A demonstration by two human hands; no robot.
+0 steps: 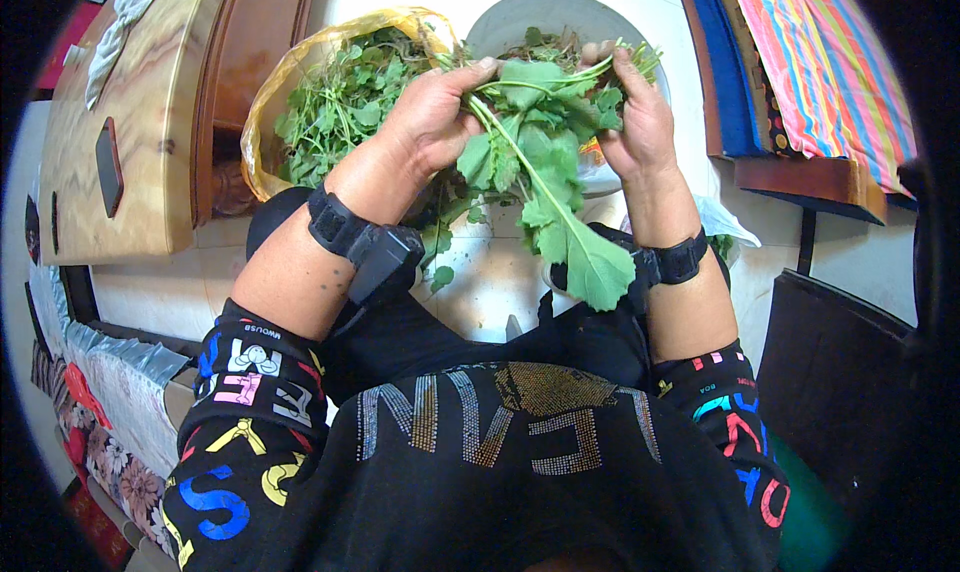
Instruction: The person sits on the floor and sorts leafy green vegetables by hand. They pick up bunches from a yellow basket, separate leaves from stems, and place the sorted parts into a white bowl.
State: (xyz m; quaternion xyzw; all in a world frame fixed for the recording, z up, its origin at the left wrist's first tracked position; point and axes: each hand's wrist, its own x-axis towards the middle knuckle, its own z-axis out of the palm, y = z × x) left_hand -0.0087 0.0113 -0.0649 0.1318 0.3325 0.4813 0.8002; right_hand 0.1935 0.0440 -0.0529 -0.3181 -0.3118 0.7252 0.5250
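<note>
Between my hands is a bunch of leafy greens (544,152), with one long-stemmed leaf hanging down towards my lap. My left hand (442,110) grips stems on the left side of the bunch, thumb on top. On the right, my right hand (637,114) has its fingers closed around the stem ends. Behind my left hand stands a yellow plastic bag (259,125) filled with more greens (341,95). A round grey basin (555,13) lies beyond the bunch, with roots and plant scraps (551,43) in it, partly hidden by my hands and the leaves.
A wooden table (142,159) with a phone (109,167) and a cloth (120,28) is at left. A striped cloth (825,69) covers a wooden seat at right. A white plastic bag (727,219) sits beside my right forearm. Plant bits dot the tiled floor (480,272).
</note>
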